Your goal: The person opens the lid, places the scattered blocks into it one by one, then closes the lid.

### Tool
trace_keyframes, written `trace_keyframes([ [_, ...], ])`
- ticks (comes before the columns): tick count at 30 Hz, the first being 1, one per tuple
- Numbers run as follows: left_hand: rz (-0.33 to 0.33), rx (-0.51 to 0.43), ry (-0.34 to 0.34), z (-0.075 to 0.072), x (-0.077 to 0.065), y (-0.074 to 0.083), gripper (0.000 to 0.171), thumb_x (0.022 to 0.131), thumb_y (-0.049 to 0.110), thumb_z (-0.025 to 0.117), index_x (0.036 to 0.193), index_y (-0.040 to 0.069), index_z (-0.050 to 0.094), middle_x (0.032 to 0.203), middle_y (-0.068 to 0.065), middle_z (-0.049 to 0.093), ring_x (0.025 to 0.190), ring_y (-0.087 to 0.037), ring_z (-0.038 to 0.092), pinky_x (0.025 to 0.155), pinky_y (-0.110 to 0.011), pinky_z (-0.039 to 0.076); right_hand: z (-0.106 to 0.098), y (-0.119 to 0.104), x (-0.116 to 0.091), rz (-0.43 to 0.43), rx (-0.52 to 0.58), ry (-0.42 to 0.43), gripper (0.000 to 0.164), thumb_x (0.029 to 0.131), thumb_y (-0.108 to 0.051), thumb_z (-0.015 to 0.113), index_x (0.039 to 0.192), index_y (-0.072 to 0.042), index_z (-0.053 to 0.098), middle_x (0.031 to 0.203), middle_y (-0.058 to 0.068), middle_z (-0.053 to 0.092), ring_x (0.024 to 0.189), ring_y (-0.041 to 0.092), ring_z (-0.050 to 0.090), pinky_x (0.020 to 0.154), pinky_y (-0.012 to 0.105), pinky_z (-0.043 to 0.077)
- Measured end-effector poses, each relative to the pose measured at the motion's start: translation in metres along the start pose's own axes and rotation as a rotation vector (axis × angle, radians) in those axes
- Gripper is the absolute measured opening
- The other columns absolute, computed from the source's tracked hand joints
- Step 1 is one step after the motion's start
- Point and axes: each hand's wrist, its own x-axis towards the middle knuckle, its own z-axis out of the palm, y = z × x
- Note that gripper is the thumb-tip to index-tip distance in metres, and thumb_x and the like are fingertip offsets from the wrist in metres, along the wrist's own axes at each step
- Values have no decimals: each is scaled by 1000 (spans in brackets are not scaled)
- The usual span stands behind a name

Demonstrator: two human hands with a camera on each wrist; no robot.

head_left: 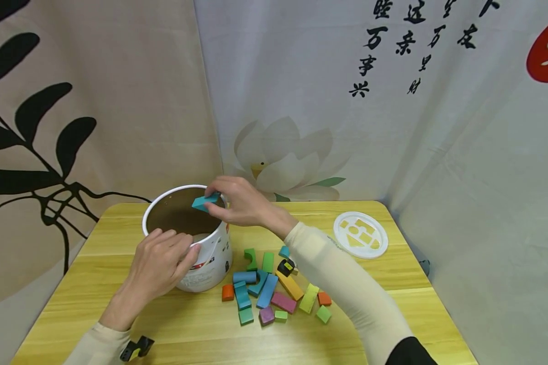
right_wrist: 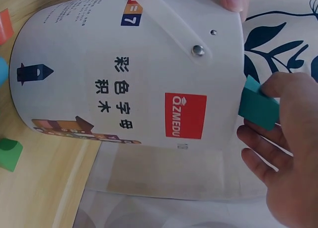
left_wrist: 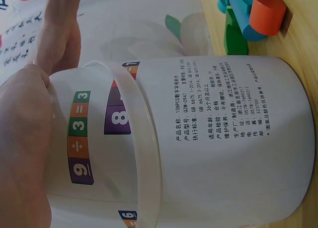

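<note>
A teal toy block [head_left: 205, 201] is pinched between the thumb and fingers of my right hand [head_left: 239, 200], over the open mouth of a white bucket [head_left: 216, 258]. The right wrist view shows this block [right_wrist: 258, 106] right at the bucket's rim. My left hand [head_left: 162, 261] grips the bucket's near rim, its thumb on the outer side. In the left wrist view the left hand [left_wrist: 22, 148] lies against the printed bucket wall [left_wrist: 223, 153]. The bucket stands upright; its floor is mostly hidden.
Several coloured blocks lie loose right of the bucket, among them a blue one [head_left: 267, 290], an orange-yellow one [head_left: 289, 285] and a purple one [head_left: 267, 316]. A white lid with shaped holes [head_left: 379, 238] lies at the back right of the wooden table [head_left: 201, 334]. Printed curtains hang behind.
</note>
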Motion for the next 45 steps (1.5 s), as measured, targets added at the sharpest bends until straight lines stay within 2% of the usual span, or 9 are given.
trace_keyframes([
  [5,-5,-3,-4,-1,0,0,35,99,33,46,68,16,44,55,9,39,51,-12,31,53,-29,23,7,-3,11,58,-47,-104,26,95,-30,69,108,-8,72,101,-2,70,86,10,60,80,19,48],
  [10,-6,-7,-3,-1,0,-1,36,100,33,46,68,16,43,54,9,37,50,-12,30,53,-29,22,14,-8,18,88,-45,-164,30,97,-31,69,114,-7,71,104,-2,72,84,9,60,75,20,48],
  [13,-4,-6,-5,0,0,-1,36,100,33,46,69,15,44,54,9,38,50,-12,31,53,-29,23,16,-12,18,123,-49,-211,37,98,-37,67,121,-8,69,112,-1,72,91,9,63,81,20,50],
  [17,-3,-2,-12,0,0,-1,35,100,32,46,69,15,45,54,8,41,50,-13,32,53,-30,23,18,-14,16,144,-68,-252,47,100,-44,63,130,-9,66,126,2,69,110,10,62,96,23,49],
  [22,-3,4,-3,0,1,0,36,99,32,46,68,15,44,54,8,40,50,-13,32,52,-30,23,17,-13,13,113,-106,-238,52,101,-49,57,135,-10,63,140,4,61,131,13,49,113,27,37],
  [27,-4,5,-1,0,1,0,35,99,31,47,68,15,44,54,8,39,50,-13,32,52,-31,23,16,-10,7,114,-164,-238,64,101,-57,51,146,-13,55,156,7,46,146,17,32,121,35,23],
  [35,-8,6,-5,0,1,2,36,98,31,47,67,16,42,55,11,33,50,-12,29,53,-29,21,14,-8,-5,143,-217,-265,77,98,-68,45,161,-25,34,168,-2,21,152,20,11,122,50,16],
  [40,0,2,-5,1,1,1,35,98,31,47,67,16,43,55,11,32,50,-11,29,53,-29,22,8,-7,-15,167,-195,-278,80,98,-68,45,165,-29,26,170,-1,16,153,21,6,122,54,13],
  [45,-3,4,-11,0,2,1,34,98,32,47,68,16,44,54,9,37,50,-12,31,52,-30,23,-4,-2,-34,177,-157,-250,80,98,-63,50,165,-26,26,170,1,17,153,21,1,122,55,11],
])
